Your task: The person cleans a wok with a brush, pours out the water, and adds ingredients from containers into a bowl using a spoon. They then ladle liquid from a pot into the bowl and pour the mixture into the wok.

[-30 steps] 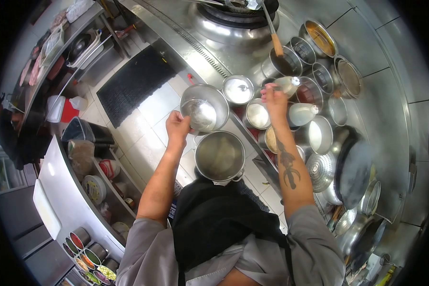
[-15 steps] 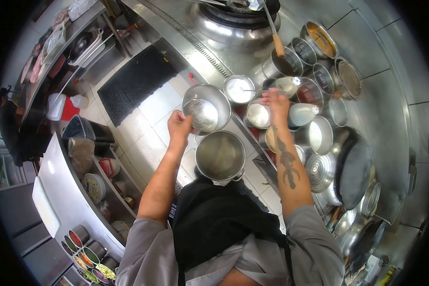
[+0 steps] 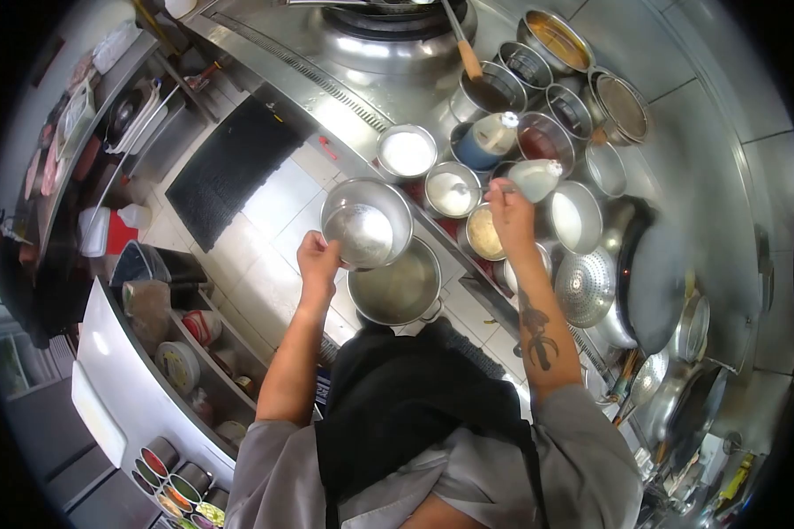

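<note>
My left hand (image 3: 319, 257) grips the rim of a round steel bowl (image 3: 366, 196), closed on it; some whitish stuff appears at its bottom. Below that bowl, partly covered by it, stands a deep steel pot (image 3: 395, 295) with a side handle. Fingers of my right hand (image 3: 510, 203) are pinched on a thin spoon (image 3: 468, 188) whose end reaches into a container of white powder (image 3: 448, 196). Beside it are another container of white powder (image 3: 408, 153) and one of a tan, grainy seasoning (image 3: 485, 231).
Squeeze bottles (image 3: 490, 141), a perforated ladle (image 3: 585, 291) and several steel pots crowd the counter on the right. A wok burner (image 3: 397, 40) is at the top. A black floor mat (image 3: 234, 172) and a prep counter (image 3: 123, 353) lie to the left.
The spoon has moved from the upper container of white powder to the one below it. My left hand still holds the bowl. The whole view has shifted slightly.
</note>
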The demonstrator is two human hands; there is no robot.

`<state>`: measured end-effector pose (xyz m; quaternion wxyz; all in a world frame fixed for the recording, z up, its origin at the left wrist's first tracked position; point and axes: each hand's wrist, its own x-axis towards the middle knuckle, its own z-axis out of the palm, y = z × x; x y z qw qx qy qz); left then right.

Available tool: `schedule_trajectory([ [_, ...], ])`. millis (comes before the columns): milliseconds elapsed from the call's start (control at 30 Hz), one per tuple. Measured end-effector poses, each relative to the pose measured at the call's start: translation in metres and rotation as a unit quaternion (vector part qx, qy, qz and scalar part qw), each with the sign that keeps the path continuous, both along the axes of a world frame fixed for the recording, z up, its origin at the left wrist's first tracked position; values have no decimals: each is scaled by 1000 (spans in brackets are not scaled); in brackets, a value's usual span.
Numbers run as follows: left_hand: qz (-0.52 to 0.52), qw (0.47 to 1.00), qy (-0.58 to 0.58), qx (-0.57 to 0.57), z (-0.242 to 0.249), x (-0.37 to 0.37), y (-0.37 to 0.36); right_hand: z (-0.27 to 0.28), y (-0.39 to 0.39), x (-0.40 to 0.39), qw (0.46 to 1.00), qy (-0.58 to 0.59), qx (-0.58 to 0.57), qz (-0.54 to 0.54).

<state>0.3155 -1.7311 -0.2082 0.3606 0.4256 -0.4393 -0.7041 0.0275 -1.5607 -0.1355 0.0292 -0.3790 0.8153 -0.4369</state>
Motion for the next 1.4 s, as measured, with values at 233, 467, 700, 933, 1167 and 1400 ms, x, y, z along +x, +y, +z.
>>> schedule_trajectory([
  [233,-29,999,-2,21,-6,-16,25,-35,7,-4,965,-230,-125,-10],
  [467,-30,999,4,13,2,-25,30,-45,26,-22,904,-365,-220,-42],
  [700,-21,1000,7,12,5,-30,32,-1,19,-12,931,-301,-205,-9],
  [933,-18,1000,1,14,7,-31,32,-57,-3,-17,955,-254,-153,16],
  [1167,-17,1000,-7,9,10,-31,30,-59,8,-21,912,-351,-209,-33],
  [1400,-19,1000,-16,10,10,-32,27,-8,26,-19,900,-360,-248,-17],
])
